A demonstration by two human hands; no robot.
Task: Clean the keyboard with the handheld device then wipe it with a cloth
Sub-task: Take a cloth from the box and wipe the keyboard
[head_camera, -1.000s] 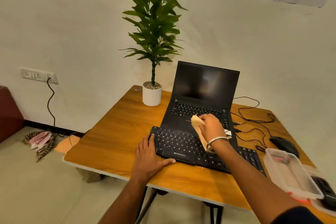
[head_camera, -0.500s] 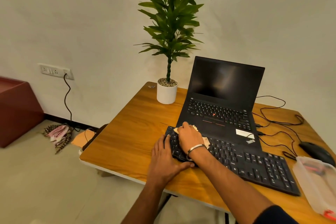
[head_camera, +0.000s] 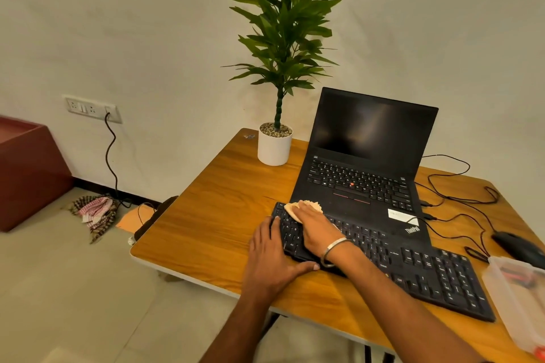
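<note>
So the keyboard [head_camera: 392,262] is a full-size black one, flat, with white lettering on the keys and a number pad at its right end. It sits on the wooden table [head_camera: 212,224] right in front of the laptop [head_camera: 365,162], with its back edge overlapping the laptop's front lip. It runs at a slant, with the left end further from the person than the right end.

The right hand [head_camera: 317,228] is palm down on the left end of the keyboard, fingers together, pressing a pale cream cloth [head_camera: 295,207] flat onto the keys. Only the crumpled front of the cloth sticks out past the fingertips. There's a metal bangle [head_camera: 334,250] on that wrist.

The left hand [head_camera: 272,259] lies flat on the table against the keyboard's left edge, fingers together along the side and thumb stretched along the front edge.

Writing-wise, the laptop says "ThinkPad" on its palm rest, and next to that there's a white sticker [head_camera: 400,214] I can't read. A few key legends like "Ctrl" and "Alt" are just about readable.
</note>
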